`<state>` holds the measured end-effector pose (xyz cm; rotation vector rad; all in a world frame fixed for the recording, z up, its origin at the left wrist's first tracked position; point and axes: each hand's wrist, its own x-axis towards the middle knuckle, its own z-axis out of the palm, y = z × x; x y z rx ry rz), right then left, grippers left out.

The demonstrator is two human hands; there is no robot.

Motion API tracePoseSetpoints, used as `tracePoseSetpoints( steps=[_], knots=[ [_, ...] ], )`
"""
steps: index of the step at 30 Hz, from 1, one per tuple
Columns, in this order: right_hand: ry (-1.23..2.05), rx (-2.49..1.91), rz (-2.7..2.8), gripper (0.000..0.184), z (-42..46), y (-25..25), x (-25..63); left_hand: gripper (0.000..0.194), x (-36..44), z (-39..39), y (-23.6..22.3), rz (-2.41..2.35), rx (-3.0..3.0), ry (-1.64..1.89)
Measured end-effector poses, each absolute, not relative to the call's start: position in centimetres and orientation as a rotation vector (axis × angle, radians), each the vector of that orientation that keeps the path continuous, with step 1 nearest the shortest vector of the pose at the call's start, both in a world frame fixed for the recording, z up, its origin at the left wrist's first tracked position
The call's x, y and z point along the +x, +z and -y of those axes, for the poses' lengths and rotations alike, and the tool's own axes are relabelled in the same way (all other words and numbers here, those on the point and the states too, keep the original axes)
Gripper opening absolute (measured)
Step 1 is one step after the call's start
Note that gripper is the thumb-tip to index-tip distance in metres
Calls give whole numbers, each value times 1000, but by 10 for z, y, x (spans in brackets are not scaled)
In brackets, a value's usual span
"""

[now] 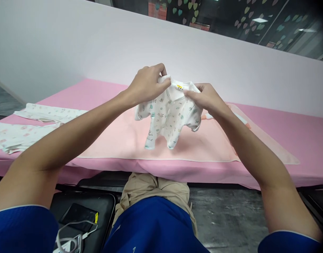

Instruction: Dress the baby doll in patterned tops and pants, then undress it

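A small white baby romper (pixel 166 116) with a green and grey print hangs upright over the table, held up by its shoulders. My left hand (pixel 149 82) pinches the shoulder beside the neckline on the left. On the other side, my right hand (pixel 205 95) is closed on the opposite shoulder. A yellow label shows inside the collar, between the two hands. Both sleeves and both legs dangle free. Below the romper lies a peach-coloured mat (pixel 119 140), and part of an orange-and-white item (pixel 207 116) on it shows behind my right wrist.
Folded printed baby clothes (pixel 52 113) and another folded garment (pixel 21 135) lie at the left of the pink-covered table (pixel 277 130). A white partition (pixel 98 45) stands behind. A black phone (pixel 78 216) and white cable rest on a black chair (pixel 108 203) at the lower left.
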<state>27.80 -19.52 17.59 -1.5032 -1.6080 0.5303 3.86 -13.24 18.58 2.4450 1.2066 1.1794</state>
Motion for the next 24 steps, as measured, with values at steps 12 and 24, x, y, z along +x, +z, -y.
tracePoseSetpoints(
  steps=[12, 24],
  knots=[
    [662, -1404, 1557, 39, 181, 158, 282, 18, 41, 126, 165, -861, 2386, 1207],
    [895, -1152, 1761, 50, 235, 174, 250, 30, 56, 185, 180, -650, 2187, 1078]
  ],
)
